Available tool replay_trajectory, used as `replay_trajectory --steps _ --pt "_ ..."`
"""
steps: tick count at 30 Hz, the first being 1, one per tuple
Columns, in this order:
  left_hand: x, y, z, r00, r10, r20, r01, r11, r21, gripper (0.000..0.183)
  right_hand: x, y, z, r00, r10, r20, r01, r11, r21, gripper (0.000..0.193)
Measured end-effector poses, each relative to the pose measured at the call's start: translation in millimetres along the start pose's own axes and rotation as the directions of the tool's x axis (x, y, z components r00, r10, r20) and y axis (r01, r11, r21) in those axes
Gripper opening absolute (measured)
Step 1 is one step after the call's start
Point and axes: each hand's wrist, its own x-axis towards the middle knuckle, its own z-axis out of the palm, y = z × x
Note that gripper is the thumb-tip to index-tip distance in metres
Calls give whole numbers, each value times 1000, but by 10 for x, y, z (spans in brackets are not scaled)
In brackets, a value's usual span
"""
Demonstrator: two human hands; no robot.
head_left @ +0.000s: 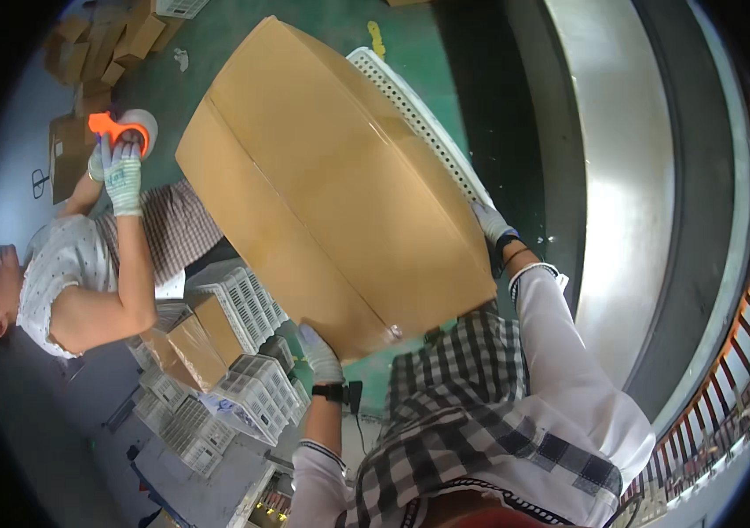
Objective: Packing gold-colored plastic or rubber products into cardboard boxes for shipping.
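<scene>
A large closed brown cardboard box [322, 194] fills the middle of the view, with a seam running along its top. My left hand [320, 355], in a pale glove, grips its near left corner, fingers against the side. My right hand [492, 224], also gloved, holds the box's right side; some of its fingertips are hidden. Beneath the box's right edge shows a white perforated plastic crate [432, 119], mostly covered by the box. Whether the box rests on it, I cannot tell.
At the left a co-worker's gloved hands [124, 180] hold an orange tape dispenser [120, 132]. White plastic baskets [256, 396] and an open carton [186, 348] stand lower left. More cartons [133, 35] lie far left. A metal-sided conveyor [625, 167] runs along my right.
</scene>
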Motion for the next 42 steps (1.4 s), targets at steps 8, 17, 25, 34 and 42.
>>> replay_trajectory --steps 8,17,25,34,42 --pt "-60 -104 48 979 -179 -97 149 955 -257 65 462 389 -21 973 201 117 -226 935 275 67" --pt "-178 -112 11 973 -82 -215 76 996 -37 69 278 373 -13 900 396 182 -434 773 463 67" --pt "-187 -272 -605 960 -64 -272 55 998 -41 72 44 167 407 902 339 268 -332 940 -71 59" --pt "-101 -112 -361 969 -193 -152 160 965 -209 72 461 709 73 993 103 65 -119 933 339 64" --pt "-286 -132 -569 948 -211 -238 199 977 -75 67 -196 294 348 832 381 404 -545 695 468 80"
